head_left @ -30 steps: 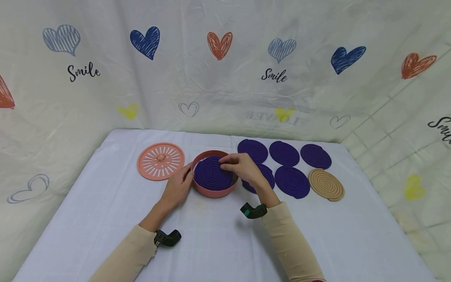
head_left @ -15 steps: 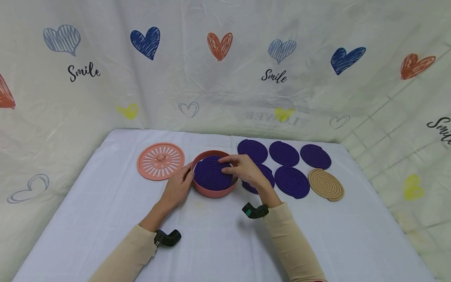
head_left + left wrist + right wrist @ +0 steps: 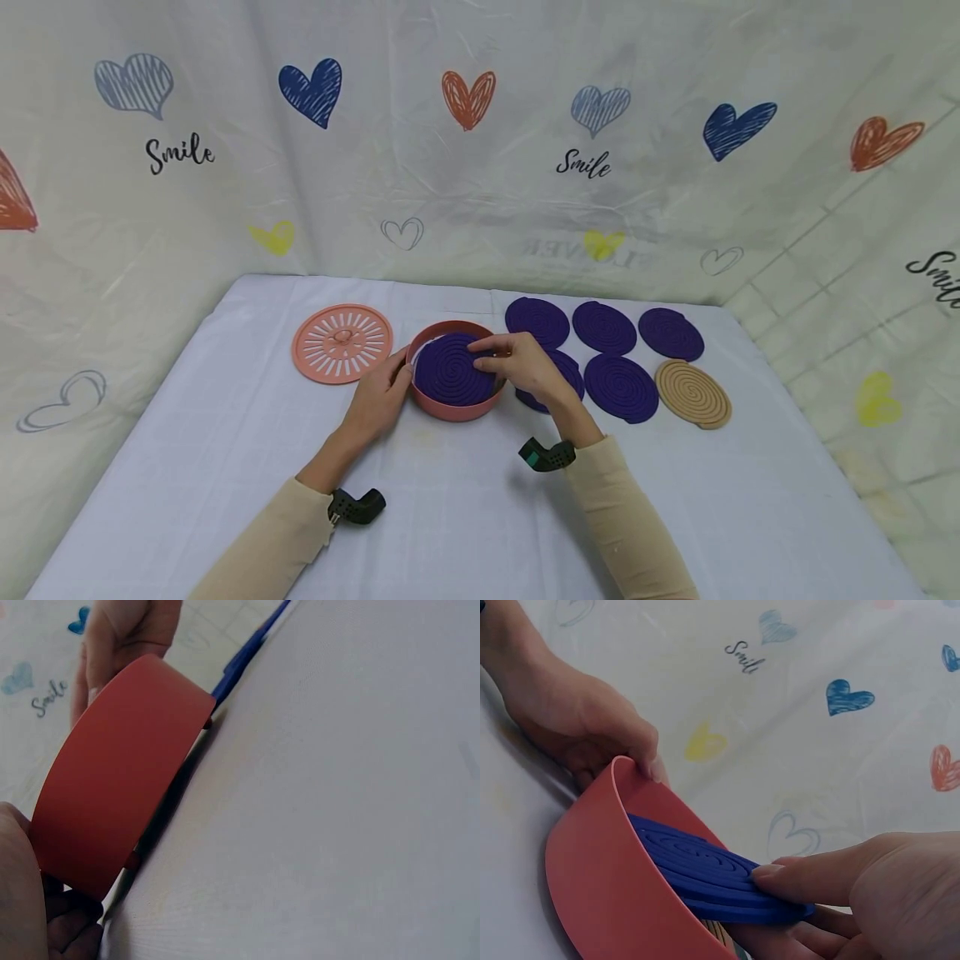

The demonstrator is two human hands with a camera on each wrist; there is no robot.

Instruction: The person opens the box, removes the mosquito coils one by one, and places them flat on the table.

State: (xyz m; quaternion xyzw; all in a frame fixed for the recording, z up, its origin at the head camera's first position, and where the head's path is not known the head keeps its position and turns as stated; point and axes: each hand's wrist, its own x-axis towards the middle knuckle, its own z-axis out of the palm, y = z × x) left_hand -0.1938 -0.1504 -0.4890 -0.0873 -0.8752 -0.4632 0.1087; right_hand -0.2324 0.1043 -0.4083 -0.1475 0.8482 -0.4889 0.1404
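A round pink-red mosquito coil holder (image 3: 455, 412) stands on the cloth in front of me, its top uncovered. My left hand (image 3: 378, 398) grips its left side, with the thumb at the rim. Inside the holder lies a purple mosquito coil (image 3: 453, 371), which looks blue in the right wrist view and sits tilted, its near edge raised. My right hand (image 3: 521, 362) pinches the right edge of this coil, thumb (image 3: 780, 877) on top and other fingers underneath. Part of the holder's inside, with a striped patch, shows below the coil.
A slotted pink lid (image 3: 342, 343) with a small knob lies left of the holder. On the right several purple coils (image 3: 621, 387) lie in two rows, with one tan coil (image 3: 693, 393) at the front right. White cloth (image 3: 450, 517) covers the table; a printed curtain hangs behind.
The right hand has shifted slightly right and its index finger and thumb have spread a little at the coil's edge. Left hand and holder have stayed in place.
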